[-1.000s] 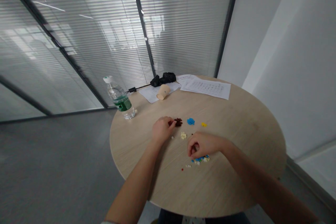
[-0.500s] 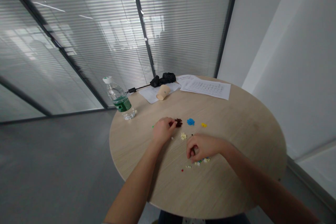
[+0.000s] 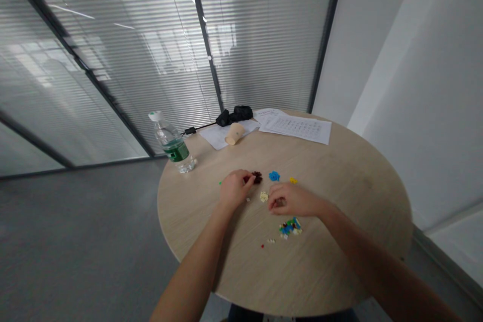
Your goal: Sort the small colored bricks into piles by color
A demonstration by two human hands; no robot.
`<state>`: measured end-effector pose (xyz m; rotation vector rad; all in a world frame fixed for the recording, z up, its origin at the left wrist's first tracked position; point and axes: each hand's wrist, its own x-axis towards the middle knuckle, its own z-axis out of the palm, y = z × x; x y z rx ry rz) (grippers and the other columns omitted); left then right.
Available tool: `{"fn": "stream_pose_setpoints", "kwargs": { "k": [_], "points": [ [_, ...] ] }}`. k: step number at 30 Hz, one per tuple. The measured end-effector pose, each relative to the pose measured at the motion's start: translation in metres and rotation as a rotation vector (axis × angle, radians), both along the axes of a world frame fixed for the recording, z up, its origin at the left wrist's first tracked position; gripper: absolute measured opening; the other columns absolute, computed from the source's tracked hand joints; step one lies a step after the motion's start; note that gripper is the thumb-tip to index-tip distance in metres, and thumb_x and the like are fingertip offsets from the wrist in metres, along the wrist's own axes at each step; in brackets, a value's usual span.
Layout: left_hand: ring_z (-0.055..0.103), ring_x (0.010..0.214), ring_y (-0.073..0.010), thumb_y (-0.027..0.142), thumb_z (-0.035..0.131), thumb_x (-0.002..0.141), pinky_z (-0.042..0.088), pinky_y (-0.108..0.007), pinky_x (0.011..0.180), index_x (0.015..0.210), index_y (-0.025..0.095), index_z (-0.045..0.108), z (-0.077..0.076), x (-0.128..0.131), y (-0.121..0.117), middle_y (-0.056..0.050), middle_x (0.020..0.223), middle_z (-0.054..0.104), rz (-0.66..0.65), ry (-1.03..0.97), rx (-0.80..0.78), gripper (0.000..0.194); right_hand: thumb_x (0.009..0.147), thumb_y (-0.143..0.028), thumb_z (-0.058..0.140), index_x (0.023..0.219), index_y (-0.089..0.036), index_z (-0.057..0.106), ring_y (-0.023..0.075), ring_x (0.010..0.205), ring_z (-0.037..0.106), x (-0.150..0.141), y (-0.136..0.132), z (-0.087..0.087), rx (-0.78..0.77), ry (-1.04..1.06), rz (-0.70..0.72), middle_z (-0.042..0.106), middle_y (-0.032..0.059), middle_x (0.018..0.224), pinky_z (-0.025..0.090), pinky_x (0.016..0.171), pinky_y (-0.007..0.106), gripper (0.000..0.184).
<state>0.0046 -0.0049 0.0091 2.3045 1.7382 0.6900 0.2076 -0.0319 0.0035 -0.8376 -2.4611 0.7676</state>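
Note:
My left hand point(image 3: 234, 188) rests on the table beside a pile of dark brown pieces point(image 3: 257, 177), its fingertips closed together at the pile's edge. My right hand point(image 3: 289, 198) hovers with curled fingers just right of a cluster of cream pieces point(image 3: 263, 196); whatever its fingertips pinch is too small to see. Nearer to me lies a mixed heap of small blue, green, white and brown building bricks point(image 3: 290, 226). Beyond the right hand are a blue pile point(image 3: 274, 176) and a few yellow pieces point(image 3: 293, 180).
A water bottle point(image 3: 172, 143) stands at the table's left edge. Toward the back lie a tipped paper cup point(image 3: 234, 133), a black bundle point(image 3: 241, 114) with a cable, and printed sheets point(image 3: 298, 127). A red piece point(image 3: 262, 246) and pale bits point(image 3: 271, 241) lie near the front.
My right hand has moved away from me, off the mixed heap, toward the cream and yellow pieces, uncovering the heap. My left hand has stayed by the brown pile.

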Motion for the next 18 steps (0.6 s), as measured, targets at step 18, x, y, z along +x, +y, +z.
{"fn": "stream_pose_setpoints", "kwargs": {
  "k": [18],
  "points": [
    [0.06,0.078,-0.0151,0.026,0.053,0.086,0.042,-0.025,0.071,0.086,0.018,0.07,0.003,0.007,-0.006,-0.004,0.085,0.069,-0.155,-0.025,-0.002,0.019,0.084,-0.03,0.061,0.081,-0.02,0.072,0.0181,0.082,0.06,0.016,0.057,-0.031,0.262,-0.068,-0.657,0.07,0.0059,0.085,0.043,0.075,0.028,0.015]
  ]
}}
